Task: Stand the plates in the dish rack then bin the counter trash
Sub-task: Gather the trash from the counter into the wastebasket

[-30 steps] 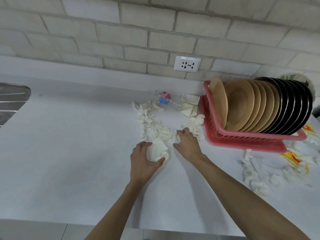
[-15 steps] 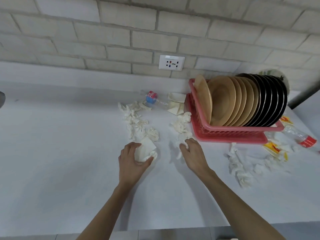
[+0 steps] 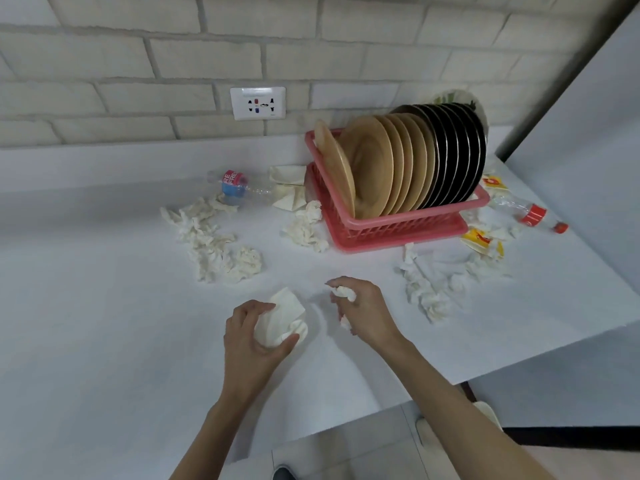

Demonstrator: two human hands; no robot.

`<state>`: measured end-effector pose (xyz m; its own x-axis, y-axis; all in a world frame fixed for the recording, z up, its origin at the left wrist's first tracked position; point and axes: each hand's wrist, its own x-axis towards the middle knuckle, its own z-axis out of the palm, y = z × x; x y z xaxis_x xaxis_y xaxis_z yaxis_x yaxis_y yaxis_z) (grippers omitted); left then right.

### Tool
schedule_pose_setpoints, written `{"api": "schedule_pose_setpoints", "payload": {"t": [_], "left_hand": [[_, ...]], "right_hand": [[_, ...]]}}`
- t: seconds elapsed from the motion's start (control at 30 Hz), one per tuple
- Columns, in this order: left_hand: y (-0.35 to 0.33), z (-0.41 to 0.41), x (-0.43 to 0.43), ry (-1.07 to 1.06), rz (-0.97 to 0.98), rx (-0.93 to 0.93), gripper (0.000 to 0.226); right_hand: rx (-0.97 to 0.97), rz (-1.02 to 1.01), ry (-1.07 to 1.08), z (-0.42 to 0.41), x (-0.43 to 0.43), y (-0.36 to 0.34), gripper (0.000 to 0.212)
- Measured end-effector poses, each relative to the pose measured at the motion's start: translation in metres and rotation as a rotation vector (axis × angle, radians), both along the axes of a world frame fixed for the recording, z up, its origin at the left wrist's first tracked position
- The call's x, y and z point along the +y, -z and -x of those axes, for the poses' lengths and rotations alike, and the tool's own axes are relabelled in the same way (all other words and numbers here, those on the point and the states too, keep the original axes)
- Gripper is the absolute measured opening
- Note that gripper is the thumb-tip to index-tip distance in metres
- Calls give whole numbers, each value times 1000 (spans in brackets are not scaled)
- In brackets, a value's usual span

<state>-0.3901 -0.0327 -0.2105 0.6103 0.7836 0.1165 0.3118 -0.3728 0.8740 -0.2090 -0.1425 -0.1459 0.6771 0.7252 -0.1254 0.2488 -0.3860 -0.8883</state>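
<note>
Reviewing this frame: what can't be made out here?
Head view only:
- Patterned plate: mostly hidden behind the black plates.
- Tissue in the right hand: fingers cover most of it.
- Bottle label: wording only partly shows.
- Bin: outside the frame.

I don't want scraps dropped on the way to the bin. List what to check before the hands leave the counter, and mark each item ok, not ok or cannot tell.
1. Plates standing in the dish rack: ok, tan and black ones all stand on edge.
2. Left hand grip on the napkin: ok, fingers and thumb curl round it.
3. Right hand grip on the tissue wad: ok, though a bit pokes out below the fist.
4. Counter free of trash: not ok; tissue piles, a bottle left of the rack, a red-capped bottle and yellow wrappers lie on it.
5. Bin within reach: cannot tell, none in view.
</note>
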Motion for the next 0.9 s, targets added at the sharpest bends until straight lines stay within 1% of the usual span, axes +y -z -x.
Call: {"api": "schedule_pose_setpoints", "payload": {"t": [0.03, 0.07, 0.17, 0.2, 0.27, 0.37, 0.43, 0.53, 0.6, 0.67, 0.83, 0.9], "left_hand": [[-1, -1, -6, 18, 6, -3, 55], [-3, -2, -12, 32, 15, -4, 54], [-5, -10, -30, 75, 28, -4, 53], [-6, -14, -36, 92, 30, -4, 53], [-9, -26, -51, 138, 28, 0, 52], [-14, -48, -79, 224, 15, 3, 50], [-19, -64, -101, 292, -7, 16, 49], [-24, -87, -143, 401, -16, 17, 46], [-24, -101, -175, 480, -17, 14, 46], [-21, -115, -208, 558, -35, 27, 46], [-11, -147, -290, 710, -89, 88, 51], [-8, -160, -320, 757, -106, 93, 52]], "right_hand": [[-23, 11, 8, -1, -7, 1, 9], [-30, 25, 27, -3, -14, 2, 13], [-21, 32, 113, -5, -38, 0, 51], [-26, 26, 141, -6, -48, -1, 59], [-9, 29, 196, -11, -72, 1, 65], [50, 57, 294, -22, -114, 7, 63], [89, 67, 359, -30, -147, 10, 51], [186, 39, 416, -38, -202, 12, 25], [190, 33, 452, -43, -240, 15, 17], [159, 57, 501, -48, -279, 19, 21], [173, 150, 663, -64, -367, 29, 54], [213, 196, 713, -69, -397, 35, 59]]}}
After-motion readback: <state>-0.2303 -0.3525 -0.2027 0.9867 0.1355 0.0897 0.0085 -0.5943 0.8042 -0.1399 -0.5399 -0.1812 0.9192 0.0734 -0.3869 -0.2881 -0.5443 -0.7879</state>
